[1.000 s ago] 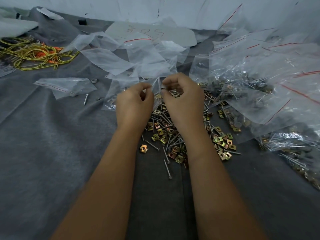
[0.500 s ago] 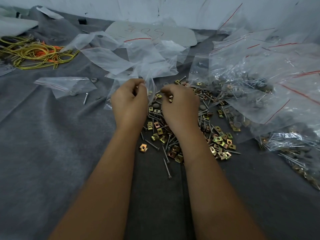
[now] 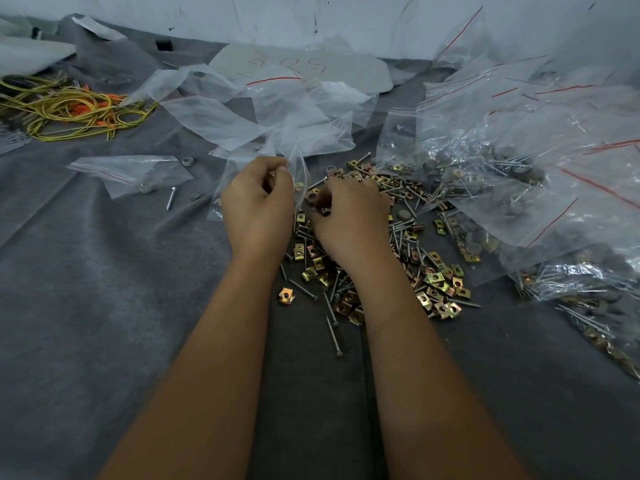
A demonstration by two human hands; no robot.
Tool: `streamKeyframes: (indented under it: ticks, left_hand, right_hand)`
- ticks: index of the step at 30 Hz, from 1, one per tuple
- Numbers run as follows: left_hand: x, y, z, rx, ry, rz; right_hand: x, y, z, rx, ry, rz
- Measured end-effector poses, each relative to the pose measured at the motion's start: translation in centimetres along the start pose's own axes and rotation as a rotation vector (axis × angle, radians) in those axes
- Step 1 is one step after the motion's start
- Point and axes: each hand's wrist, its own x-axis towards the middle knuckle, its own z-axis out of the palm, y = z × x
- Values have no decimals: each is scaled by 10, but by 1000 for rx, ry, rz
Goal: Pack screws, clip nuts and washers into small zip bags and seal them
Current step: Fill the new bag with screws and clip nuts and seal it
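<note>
Grey felt cloth (image 3: 104, 306) covered the bench. My left hand (image 3: 258, 209) pinched the mouth of a small clear zip bag (image 3: 298, 168), held upright just above the loose pile of screws and clip nuts (image 3: 408, 258). My right hand (image 3: 349, 220) sat curled over the pile's far-left part, fingertips closed on small hardware (couldn't tell which piece). Filled bags (image 3: 519, 174) were heaped right, empty bags (image 3: 277, 112) lay far of the hands, and yellow wire (image 3: 65, 109) was far left.
</note>
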Motion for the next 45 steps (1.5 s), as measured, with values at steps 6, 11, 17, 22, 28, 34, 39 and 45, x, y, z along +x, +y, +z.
streamKeyframes:
  ticks: [6, 11, 17, 22, 28, 34, 39, 45]
  left_hand:
    - [0, -1, 0, 32, -1, 21]
    - [-1, 1, -1, 51, -68, 22]
    - [-2, 5, -3, -28, -68, 18]
    - [-2, 13, -10, -135, -123, -7]
    - [-3, 21, -17, -186, -407, 6]
    - [-6, 20, -16, -120, -571, 64]
    - [-6, 25, -13, -191, -494, 84]
    - [12, 48, -15, -448, -593, -10]
  right_hand:
    - [-3, -3, -10, 462, 262, 68]
    - [-4, -9, -11, 626, 302, -54]
    - [0, 3, -4, 469, 264, -125]
    - [0, 14, -10, 398, 140, -165]
    - [0, 18, -16, 512, 161, -55]
    - [-1, 23, -29, 895, 206, 82]
    - [0, 25, -34, 1130, 189, 110]
    - [7, 22, -52, 1443, 271, 152]
